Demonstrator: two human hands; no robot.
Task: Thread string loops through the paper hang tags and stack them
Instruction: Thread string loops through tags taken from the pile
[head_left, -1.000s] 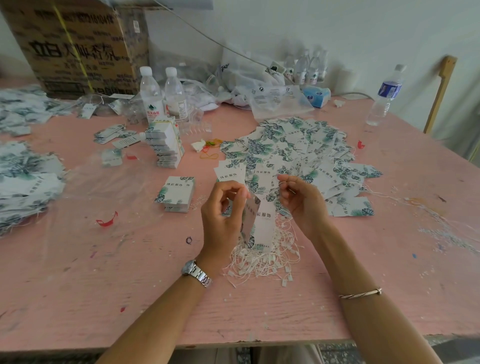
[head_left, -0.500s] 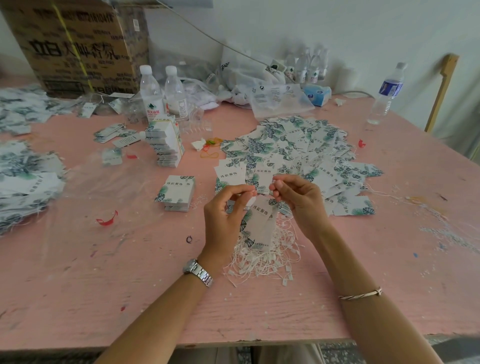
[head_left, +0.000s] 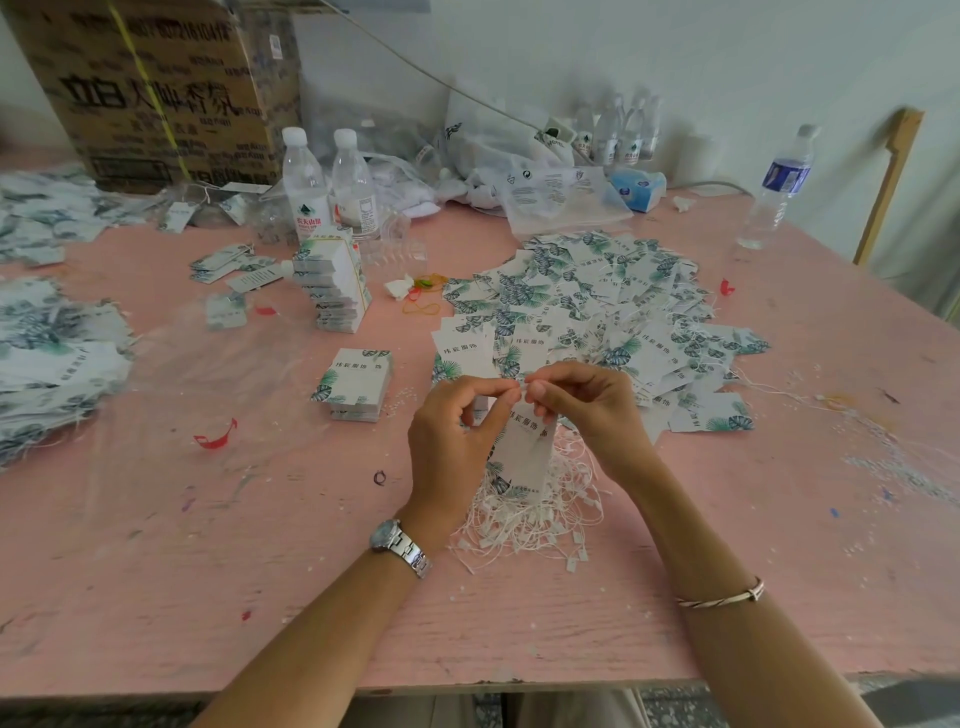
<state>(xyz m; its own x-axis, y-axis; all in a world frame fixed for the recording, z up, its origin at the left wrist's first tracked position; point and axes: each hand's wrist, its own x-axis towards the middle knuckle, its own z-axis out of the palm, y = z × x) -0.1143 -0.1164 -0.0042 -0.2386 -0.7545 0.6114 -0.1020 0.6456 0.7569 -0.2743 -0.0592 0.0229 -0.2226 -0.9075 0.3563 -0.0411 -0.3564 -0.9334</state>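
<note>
The right hand (head_left: 589, 410) has moved in to meet the left hand (head_left: 454, 436) atop the hang tag (head_left: 524, 452)

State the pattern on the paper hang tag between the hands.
White paper hang tag: green leaf print at lower corner, dark characters; head view.

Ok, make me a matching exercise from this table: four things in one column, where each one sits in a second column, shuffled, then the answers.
Things
1. white string loop pile
2. red plastic scrap
3. blue-labelled clear water bottle
4. brown cardboard box

Places
A. back left corner
B. far right edge
C. front centre
D. middle left

Pairs: 1-C, 2-D, 3-B, 4-A
</note>
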